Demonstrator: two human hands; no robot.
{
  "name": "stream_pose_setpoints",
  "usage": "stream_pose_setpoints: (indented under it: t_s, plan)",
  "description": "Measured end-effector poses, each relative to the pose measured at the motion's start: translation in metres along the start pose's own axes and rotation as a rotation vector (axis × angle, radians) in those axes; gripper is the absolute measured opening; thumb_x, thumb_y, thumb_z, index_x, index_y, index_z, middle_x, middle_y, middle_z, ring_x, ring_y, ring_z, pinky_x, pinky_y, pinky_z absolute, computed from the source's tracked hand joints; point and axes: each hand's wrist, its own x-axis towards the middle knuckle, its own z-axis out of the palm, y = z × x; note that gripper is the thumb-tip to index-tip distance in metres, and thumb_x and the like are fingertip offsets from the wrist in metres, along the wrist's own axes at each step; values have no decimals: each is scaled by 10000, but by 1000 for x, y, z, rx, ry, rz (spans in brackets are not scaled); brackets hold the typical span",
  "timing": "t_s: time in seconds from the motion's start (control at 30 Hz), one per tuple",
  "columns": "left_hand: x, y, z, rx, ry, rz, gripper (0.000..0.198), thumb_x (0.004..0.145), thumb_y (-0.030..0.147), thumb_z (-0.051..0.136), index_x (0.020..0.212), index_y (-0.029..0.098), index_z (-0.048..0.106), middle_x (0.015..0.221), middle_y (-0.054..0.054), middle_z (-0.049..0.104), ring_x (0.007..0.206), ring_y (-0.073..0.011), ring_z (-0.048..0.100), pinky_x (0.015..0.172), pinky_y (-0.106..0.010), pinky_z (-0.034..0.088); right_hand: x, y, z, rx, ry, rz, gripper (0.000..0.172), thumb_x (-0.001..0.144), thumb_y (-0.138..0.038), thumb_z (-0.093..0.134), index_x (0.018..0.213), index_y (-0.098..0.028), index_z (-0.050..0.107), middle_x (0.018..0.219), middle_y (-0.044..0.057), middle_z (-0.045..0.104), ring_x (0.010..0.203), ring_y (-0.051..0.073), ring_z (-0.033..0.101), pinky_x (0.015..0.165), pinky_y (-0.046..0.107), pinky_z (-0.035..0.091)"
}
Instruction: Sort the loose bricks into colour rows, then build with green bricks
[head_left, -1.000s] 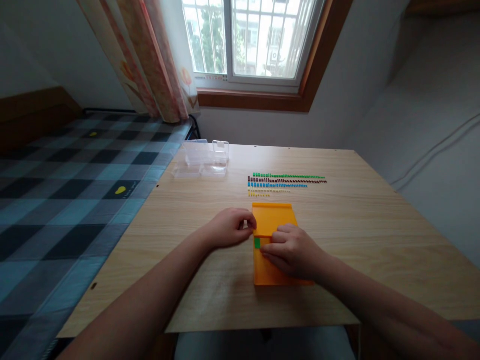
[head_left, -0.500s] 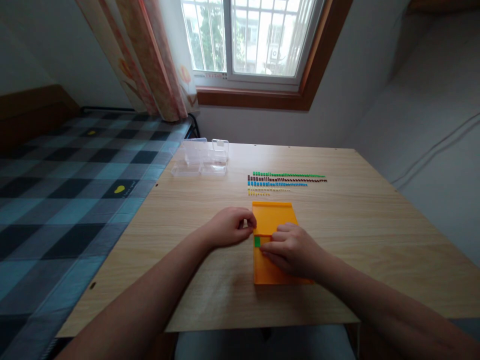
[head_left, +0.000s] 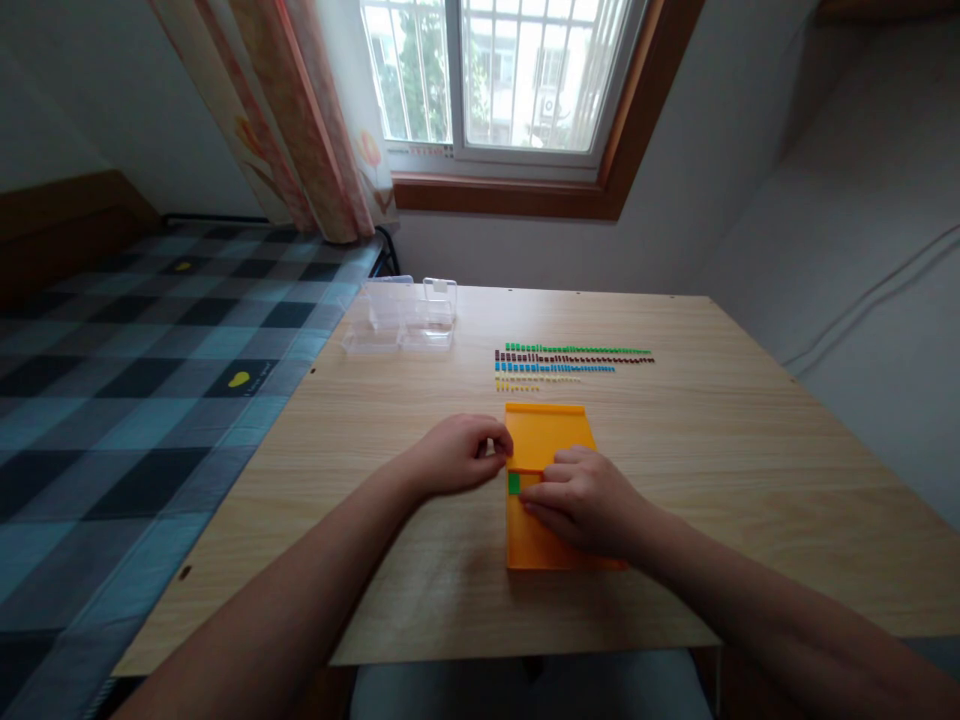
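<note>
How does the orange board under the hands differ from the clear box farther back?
The orange board is opaque and flat; the clear box is see-through with raised walls. The left hand touches the board's edge and the right hand rests on it; the box lies untouched. Both sit on the wooden table.

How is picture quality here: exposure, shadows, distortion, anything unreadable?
Head view: the window is bright, the walls dim and tilted by wide-angle bending; left hand and right hand at the orange board are sharp, faint shadow beneath; the rows of small pieces are too tiny to resolve.
</note>
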Motion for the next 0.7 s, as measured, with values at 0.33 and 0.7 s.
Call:
stream_pose_setpoints:
  t_s: [0.33, 0.7]
  plan:
    - [0, -2, 0, 12, -16, -9, 166, 793, 134, 591, 879, 179, 727, 836, -10, 711, 705, -125, 589, 649, -229, 423, -2, 2, 3, 13, 17, -5, 230, 982, -257, 573, 824, -219, 736, 652, 13, 654, 610, 156, 497, 632, 332, 292]
    - [1, -1, 0, 14, -3, -4, 158, 798, 143, 591, 869, 175, 728, 823, -11, 714, 702, -125, 596, 656, -233, 425, -2, 2, 4, -30, 0, 9, 256, 993, -257, 561, 805, -208, 727, 664, 15, 670, 617, 161, 505, 640, 336, 281]
